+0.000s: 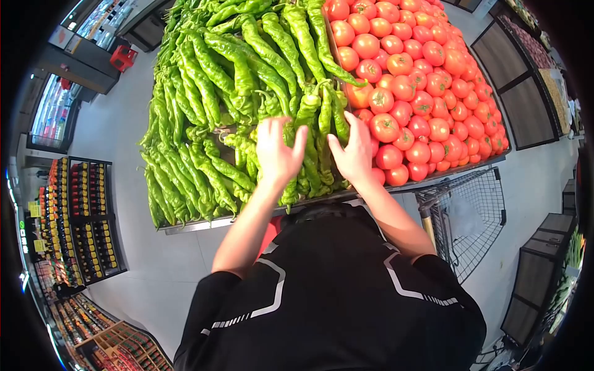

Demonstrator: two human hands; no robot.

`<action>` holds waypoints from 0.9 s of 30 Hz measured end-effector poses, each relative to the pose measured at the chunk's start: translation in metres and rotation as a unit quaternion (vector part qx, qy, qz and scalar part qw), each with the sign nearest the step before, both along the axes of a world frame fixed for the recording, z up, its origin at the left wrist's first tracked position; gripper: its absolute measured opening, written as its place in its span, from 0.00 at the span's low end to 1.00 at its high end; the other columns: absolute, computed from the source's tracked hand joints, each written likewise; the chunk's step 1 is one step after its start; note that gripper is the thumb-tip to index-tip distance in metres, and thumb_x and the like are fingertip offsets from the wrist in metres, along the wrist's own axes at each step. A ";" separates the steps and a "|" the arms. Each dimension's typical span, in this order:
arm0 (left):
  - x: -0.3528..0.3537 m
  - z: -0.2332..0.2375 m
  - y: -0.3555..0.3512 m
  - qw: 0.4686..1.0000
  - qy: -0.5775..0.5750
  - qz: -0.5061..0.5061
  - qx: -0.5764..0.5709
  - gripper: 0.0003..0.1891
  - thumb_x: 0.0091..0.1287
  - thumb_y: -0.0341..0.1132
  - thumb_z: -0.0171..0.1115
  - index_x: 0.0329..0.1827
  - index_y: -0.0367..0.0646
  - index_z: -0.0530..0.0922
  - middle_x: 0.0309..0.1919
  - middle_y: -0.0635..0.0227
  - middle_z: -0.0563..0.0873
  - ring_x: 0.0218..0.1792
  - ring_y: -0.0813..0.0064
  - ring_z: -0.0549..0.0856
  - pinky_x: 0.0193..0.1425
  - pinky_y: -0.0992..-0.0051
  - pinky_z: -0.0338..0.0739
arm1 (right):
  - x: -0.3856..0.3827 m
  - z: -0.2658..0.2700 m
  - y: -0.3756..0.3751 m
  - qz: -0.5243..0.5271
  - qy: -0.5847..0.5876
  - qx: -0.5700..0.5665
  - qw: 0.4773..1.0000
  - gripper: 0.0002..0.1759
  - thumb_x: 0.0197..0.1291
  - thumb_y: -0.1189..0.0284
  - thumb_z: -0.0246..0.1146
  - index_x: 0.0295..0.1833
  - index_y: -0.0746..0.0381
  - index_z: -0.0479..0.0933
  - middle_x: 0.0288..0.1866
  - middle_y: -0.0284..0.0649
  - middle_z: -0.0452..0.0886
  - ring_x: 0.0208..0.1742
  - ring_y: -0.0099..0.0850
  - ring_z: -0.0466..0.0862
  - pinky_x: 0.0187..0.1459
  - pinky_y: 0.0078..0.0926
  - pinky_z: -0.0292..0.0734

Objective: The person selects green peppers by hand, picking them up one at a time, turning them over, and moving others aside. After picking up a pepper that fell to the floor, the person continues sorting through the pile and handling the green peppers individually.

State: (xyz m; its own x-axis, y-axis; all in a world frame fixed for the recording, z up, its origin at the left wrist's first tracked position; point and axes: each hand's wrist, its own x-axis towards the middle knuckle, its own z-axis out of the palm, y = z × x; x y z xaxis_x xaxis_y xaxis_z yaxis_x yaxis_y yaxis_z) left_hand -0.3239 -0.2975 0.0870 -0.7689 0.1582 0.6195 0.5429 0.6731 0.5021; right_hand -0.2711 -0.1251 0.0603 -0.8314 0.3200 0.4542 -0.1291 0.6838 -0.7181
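Note:
Long green peppers (204, 80) lie heaped in rows on the left part of a display stand. My left hand (278, 151) is over the front of this heap, slightly blurred, its thumb spread from the fingers. My right hand (354, 151) is at the pepper heap's right edge, beside the tomatoes, with thumb and fingers apart. Between the two hands several peppers (323, 130) point toward me. Red tomatoes (421, 93) are piled on the right part of the stand. Both hands look free of any held pepper.
A wire shopping cart (467, 213) stands at the stand's front right corner. Shelves of bottles (93, 216) are at the left, above more packed shelves (124, 346). A red stool (124, 57) is at the back left. Dark display units (526, 105) line the right.

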 end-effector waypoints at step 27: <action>-0.077 0.054 -0.030 0.658 -0.378 -0.106 0.642 0.17 0.83 0.43 0.48 0.54 0.36 0.76 0.41 0.55 0.88 0.38 0.69 0.87 0.44 0.69 0.84 | -0.218 0.096 -0.020 0.072 0.169 0.007 0.983 0.22 0.69 0.65 0.64 0.65 0.63 0.77 0.56 0.53 0.82 0.57 0.51 0.82 0.59 0.43 0.78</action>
State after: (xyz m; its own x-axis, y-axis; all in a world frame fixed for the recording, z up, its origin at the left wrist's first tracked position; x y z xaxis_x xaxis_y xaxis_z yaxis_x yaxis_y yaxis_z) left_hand -0.4012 -0.3275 0.1407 -0.9792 0.0316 -0.2005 -0.1764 -0.6213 0.7635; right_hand -0.4887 -0.1448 0.1563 -0.6684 0.2018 0.7158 -0.4547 0.6508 -0.6081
